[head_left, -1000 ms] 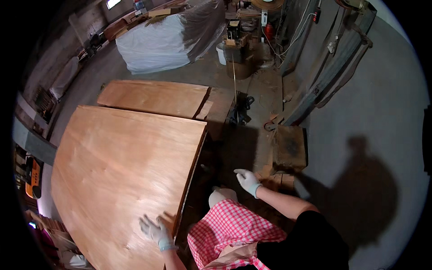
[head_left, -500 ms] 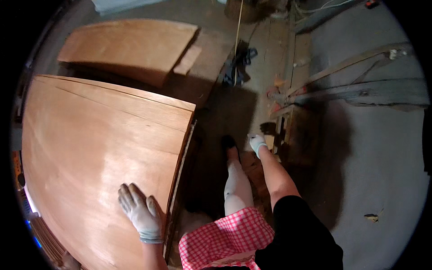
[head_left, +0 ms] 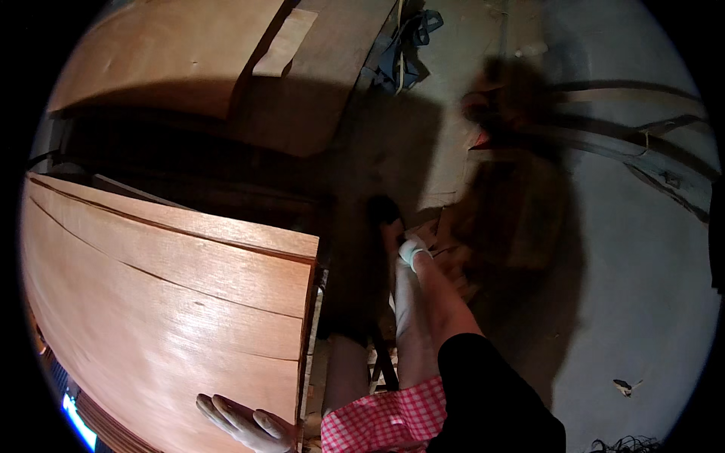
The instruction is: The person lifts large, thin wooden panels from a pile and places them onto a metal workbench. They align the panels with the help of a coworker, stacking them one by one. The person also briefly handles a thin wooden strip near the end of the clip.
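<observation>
My left hand (head_left: 245, 424), in a white glove with darkened fingertips, lies with fingers stretched out on a stack of thin plywood sheets (head_left: 174, 302) at the left. Nothing is gripped in it. Along the stack's far edge the upper sheets sit slightly offset, leaving stepped seams. Lower down and to the right of the stack, my right hand (head_left: 411, 251), also white-gloved, hangs over my leg near my foot. Its fingers look curled in; whatever they might hold is hidden.
Beyond a dark gap, another plywood stack (head_left: 158, 53) stands at the far left, beside a small pale offcut (head_left: 285, 44). Dark straps (head_left: 408, 53) lie on the floor ahead. To the right, a shadowed wooden crate-like thing (head_left: 513, 211) stands near long beams (head_left: 619, 140).
The view has tilted and moved forward, so the far stack is larger. My left hand sits nearer the picture's lower edge, and my right hand has swung left over my leg.
</observation>
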Demonstrator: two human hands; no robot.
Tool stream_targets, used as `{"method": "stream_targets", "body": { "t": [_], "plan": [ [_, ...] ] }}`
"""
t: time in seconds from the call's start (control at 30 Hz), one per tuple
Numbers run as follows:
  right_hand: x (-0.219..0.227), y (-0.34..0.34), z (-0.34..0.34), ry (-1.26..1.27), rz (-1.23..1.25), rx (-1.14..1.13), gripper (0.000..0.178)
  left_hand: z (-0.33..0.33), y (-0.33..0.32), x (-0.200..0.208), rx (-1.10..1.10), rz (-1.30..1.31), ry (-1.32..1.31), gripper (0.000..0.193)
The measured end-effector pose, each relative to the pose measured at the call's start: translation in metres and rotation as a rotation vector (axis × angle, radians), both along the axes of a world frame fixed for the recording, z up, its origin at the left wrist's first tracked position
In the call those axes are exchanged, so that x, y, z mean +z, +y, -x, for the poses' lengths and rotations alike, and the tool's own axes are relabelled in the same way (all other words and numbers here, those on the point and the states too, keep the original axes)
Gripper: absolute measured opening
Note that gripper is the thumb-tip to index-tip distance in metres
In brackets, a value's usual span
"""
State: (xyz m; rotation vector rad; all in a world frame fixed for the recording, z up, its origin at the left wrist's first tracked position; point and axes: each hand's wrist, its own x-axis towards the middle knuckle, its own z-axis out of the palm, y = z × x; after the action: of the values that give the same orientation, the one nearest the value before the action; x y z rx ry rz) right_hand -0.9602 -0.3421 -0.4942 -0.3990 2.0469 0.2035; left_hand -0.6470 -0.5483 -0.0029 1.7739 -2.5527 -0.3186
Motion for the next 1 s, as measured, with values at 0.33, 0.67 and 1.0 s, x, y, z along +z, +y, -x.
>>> {"method": "stream_targets", "body": {
  "t": [0.33,0.67,1.0],
  "plan": [
    [0.018,-0.011,-0.002,-0.02,-0.041,0.579,0.038,-0.003,0.001,-0.001,-0.027,0.055,-0.13,0.054],
    [0.077,-0.069,0.001,-0.047,0.06,0.036,0.041,-0.01,0.005,-0.004,-0.065,0.094,-0.132,0.057],
    [0.078,-0.082,0.001,-0.19,-0.101,0.175,0.054,-0.006,0.002,-0.002,-0.069,0.09,-0.091,0.054]
  ]
}}
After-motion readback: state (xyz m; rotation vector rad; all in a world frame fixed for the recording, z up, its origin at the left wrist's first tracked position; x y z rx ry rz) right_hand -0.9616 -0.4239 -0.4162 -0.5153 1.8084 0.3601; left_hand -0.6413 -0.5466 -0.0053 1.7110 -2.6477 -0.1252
